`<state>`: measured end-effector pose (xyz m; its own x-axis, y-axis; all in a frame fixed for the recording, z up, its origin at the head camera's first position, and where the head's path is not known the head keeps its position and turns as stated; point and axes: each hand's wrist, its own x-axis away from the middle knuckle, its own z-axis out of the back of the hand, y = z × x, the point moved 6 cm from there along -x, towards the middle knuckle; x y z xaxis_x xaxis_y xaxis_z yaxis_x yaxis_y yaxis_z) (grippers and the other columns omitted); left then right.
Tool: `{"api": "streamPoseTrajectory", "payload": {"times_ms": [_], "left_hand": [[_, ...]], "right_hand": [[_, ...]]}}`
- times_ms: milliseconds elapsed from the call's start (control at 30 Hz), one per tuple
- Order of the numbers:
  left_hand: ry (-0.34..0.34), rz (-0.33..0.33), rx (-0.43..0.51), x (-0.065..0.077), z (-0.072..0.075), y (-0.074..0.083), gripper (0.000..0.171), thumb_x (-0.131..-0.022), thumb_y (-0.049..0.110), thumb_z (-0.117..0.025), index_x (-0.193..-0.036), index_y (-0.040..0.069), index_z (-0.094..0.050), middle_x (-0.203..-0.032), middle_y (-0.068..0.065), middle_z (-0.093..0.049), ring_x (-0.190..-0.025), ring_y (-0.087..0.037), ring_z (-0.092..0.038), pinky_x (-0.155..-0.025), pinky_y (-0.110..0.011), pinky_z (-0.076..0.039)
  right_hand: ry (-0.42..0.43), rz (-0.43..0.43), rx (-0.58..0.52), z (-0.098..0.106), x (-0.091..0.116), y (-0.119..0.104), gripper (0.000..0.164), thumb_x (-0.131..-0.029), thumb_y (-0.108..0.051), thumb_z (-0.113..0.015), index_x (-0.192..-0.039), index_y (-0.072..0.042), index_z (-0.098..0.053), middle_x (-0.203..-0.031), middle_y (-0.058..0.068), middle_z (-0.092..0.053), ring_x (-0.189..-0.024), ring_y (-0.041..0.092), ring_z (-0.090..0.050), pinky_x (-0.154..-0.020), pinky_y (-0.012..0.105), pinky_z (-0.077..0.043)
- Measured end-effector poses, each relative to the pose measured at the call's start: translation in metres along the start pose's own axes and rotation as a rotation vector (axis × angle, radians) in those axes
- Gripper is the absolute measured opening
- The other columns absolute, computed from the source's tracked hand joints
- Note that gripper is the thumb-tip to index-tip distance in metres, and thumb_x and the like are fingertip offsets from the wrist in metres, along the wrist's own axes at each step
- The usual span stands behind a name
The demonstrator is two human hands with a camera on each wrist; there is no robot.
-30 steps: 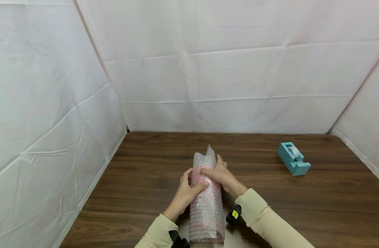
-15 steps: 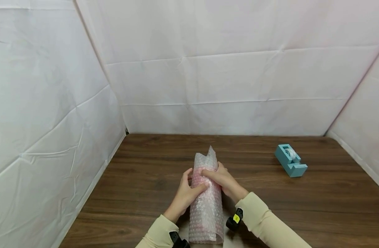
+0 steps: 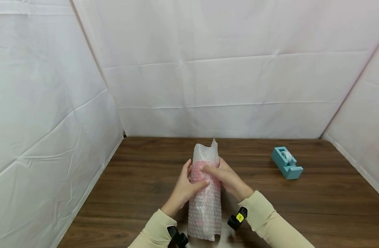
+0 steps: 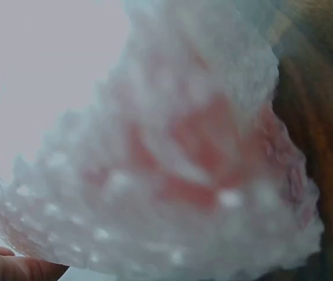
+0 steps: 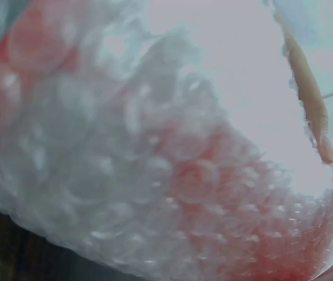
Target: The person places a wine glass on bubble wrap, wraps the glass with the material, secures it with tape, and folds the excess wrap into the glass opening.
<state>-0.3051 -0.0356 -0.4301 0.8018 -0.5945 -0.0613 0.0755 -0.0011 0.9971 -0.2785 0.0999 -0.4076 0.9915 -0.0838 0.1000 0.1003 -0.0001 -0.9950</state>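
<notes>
A roll of bubble wrap (image 3: 204, 206) lies lengthwise at the middle of the table's near side, with something pink or red showing through its layers. My left hand (image 3: 185, 187) grips it from the left, thumb across the top and fingers down the far side edge. From the right, my right hand (image 3: 228, 177) holds the same roll a little higher up, its thumb over the top. The wrap's far end stands loose and ragged. Both wrist views are filled by the wrap, blurred and close; what is inside cannot be made out.
A light blue tape dispenser (image 3: 287, 163) with a roll of clear tape stands toward the back right of the dark wooden table (image 3: 139, 172). White cloth walls (image 3: 189, 82) enclose the table at the back and both sides.
Both hands keep their hold on the roll. Its near end has risen slightly in view and the roll has turned a little. The whole scene has shifted slightly as the head moved.
</notes>
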Motion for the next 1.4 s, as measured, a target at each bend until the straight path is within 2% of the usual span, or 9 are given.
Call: {"api": "streamPoseTrajectory", "payload": {"times_ms": [100,200,400,600,733,900,1167,1400], "left_hand": [[-0.013,-0.034,0.011,-0.003,0.0,0.007,0.098,-0.081,0.023,-0.077,-0.153,0.01,-0.013,-0.153,-0.022,-0.028,-0.133,-0.039,-0.04,-0.1,-0.051,-0.044],[-0.023,-0.058,0.008,-0.006,0.001,0.014,0.097,-0.081,0.023,-0.077,-0.153,0.01,-0.014,-0.153,-0.019,-0.03,-0.135,-0.036,-0.039,-0.102,-0.05,-0.042],[-0.066,-0.096,0.02,-0.008,0.001,0.027,0.097,-0.081,0.023,-0.077,-0.153,0.012,-0.014,-0.15,-0.016,-0.036,-0.128,-0.033,-0.047,-0.099,-0.048,-0.045],[-0.11,-0.126,0.044,-0.01,-0.001,0.035,0.095,-0.08,0.022,-0.078,-0.153,0.016,-0.017,-0.144,-0.015,-0.043,-0.121,-0.03,-0.053,-0.094,-0.044,-0.049],[-0.11,-0.163,0.029,-0.01,-0.001,0.038,0.094,-0.077,0.019,-0.08,-0.151,0.019,-0.022,-0.139,-0.014,-0.046,-0.119,-0.028,-0.054,-0.093,-0.042,-0.05],[-0.111,-0.206,-0.01,-0.01,-0.002,0.042,0.093,-0.077,0.014,-0.079,-0.15,0.02,-0.022,-0.141,-0.01,-0.045,-0.122,-0.028,-0.052,-0.095,-0.043,-0.049],[-0.132,-0.272,-0.01,-0.008,-0.002,0.041,0.094,-0.075,0.009,-0.08,-0.148,0.024,-0.024,-0.14,-0.005,-0.045,-0.123,-0.024,-0.05,-0.096,-0.04,-0.049],[-0.133,-0.34,-0.046,-0.004,-0.004,0.04,0.094,-0.075,0.008,-0.08,-0.149,0.024,-0.024,-0.142,-0.004,-0.044,-0.125,-0.025,-0.047,-0.1,-0.042,-0.047]], "right_hand": [[0.004,0.023,0.027,0.002,0.001,-0.008,0.063,-0.086,-0.018,-0.065,-0.139,-0.007,-0.034,-0.127,0.017,-0.05,-0.101,0.023,-0.059,-0.083,0.039,-0.053],[0.044,0.032,0.061,0.004,0.002,-0.016,0.066,-0.085,-0.019,-0.067,-0.14,-0.005,-0.033,-0.127,0.016,-0.05,-0.102,0.023,-0.058,-0.083,0.037,-0.052],[0.116,0.022,0.108,0.006,0.006,-0.028,0.068,-0.084,-0.019,-0.069,-0.139,-0.003,-0.032,-0.129,0.018,-0.05,-0.105,0.026,-0.058,-0.085,0.037,-0.051],[0.173,0.044,0.213,0.009,0.015,-0.039,0.084,-0.081,-0.026,-0.075,-0.147,-0.008,-0.025,-0.137,0.015,-0.046,-0.118,0.029,-0.052,-0.093,0.041,-0.048],[0.161,0.118,0.246,0.007,0.02,-0.046,0.09,-0.079,-0.028,-0.078,-0.148,-0.012,-0.024,-0.137,0.014,-0.047,-0.12,0.03,-0.052,-0.094,0.043,-0.048],[0.148,0.223,0.26,0.006,0.026,-0.052,0.091,-0.078,-0.022,-0.079,-0.149,-0.013,-0.022,-0.136,0.014,-0.046,-0.12,0.032,-0.051,-0.093,0.044,-0.049],[0.162,0.412,0.342,0.005,0.039,-0.057,0.095,-0.074,-0.014,-0.082,-0.148,-0.013,-0.023,-0.136,0.012,-0.044,-0.118,0.03,-0.05,-0.095,0.044,-0.046],[0.179,0.552,0.383,0.003,0.047,-0.053,0.092,-0.071,-0.009,-0.083,-0.145,-0.016,-0.028,-0.134,0.007,-0.045,-0.114,0.023,-0.048,-0.092,0.033,-0.048]]}}
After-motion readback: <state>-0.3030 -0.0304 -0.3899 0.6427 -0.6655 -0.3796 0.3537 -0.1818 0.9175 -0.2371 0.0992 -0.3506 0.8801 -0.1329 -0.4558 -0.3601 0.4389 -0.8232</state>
